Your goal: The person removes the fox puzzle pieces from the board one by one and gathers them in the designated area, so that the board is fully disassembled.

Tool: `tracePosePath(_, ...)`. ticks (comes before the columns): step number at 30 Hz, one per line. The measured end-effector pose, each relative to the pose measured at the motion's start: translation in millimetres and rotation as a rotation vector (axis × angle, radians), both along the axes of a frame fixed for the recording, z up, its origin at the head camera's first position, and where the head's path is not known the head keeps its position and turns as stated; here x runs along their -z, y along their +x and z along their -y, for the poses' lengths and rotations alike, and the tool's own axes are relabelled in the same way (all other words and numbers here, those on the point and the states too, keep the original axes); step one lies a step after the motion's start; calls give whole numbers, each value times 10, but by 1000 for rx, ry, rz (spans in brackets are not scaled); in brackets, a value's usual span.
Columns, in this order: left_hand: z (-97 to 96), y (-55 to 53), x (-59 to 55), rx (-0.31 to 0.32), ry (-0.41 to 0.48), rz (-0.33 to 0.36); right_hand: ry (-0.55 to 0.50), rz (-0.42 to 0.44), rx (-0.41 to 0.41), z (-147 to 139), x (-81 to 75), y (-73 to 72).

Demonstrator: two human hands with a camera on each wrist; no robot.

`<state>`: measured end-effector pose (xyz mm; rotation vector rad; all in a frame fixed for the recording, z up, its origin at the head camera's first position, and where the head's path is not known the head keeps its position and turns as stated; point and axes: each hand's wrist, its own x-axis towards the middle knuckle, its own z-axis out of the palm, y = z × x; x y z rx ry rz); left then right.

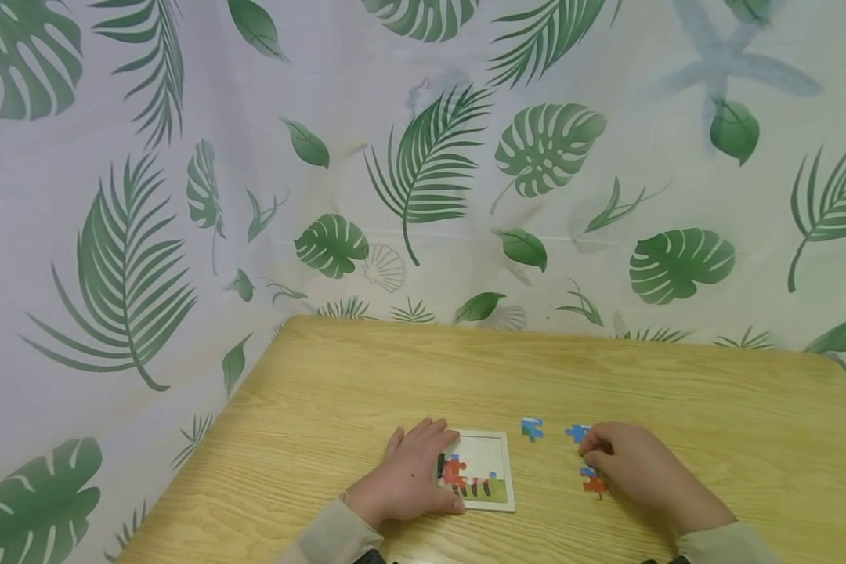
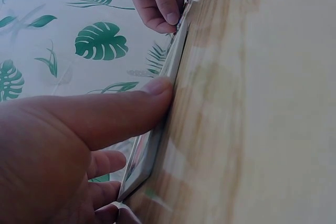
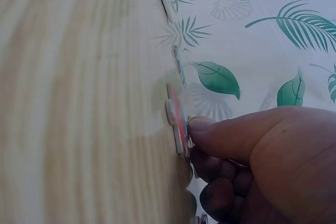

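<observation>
My left hand grips the left side of a pale-framed puzzle tray, its thumb on the front edge and fingertips at the back left. Part of the picture, red and green with dark stripes, is filled in; the tray's left side is hidden under the hand. My right hand pinches a blue jigsaw piece between thumb and fingers, which partly cover it. Just in front of those fingertips lies a red-and-blue piece. The right wrist view shows the thumb tip close behind this red piece.
A blue-and-green jigsaw piece lies between the tray and my right hand. The wooden table runs back to a white leaf-printed curtain, which also hangs along the left side.
</observation>
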<state>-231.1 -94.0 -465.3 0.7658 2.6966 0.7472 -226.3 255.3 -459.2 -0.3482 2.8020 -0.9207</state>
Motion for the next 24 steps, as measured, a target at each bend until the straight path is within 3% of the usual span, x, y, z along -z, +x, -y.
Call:
tracePosePath(13,6,-21,12,-3,1,11,-36,-17,39,104,-47,39)
tracePosePath(24,-14,4,-26,-14,-8,14,-72,-83,-7,438,-129,56)
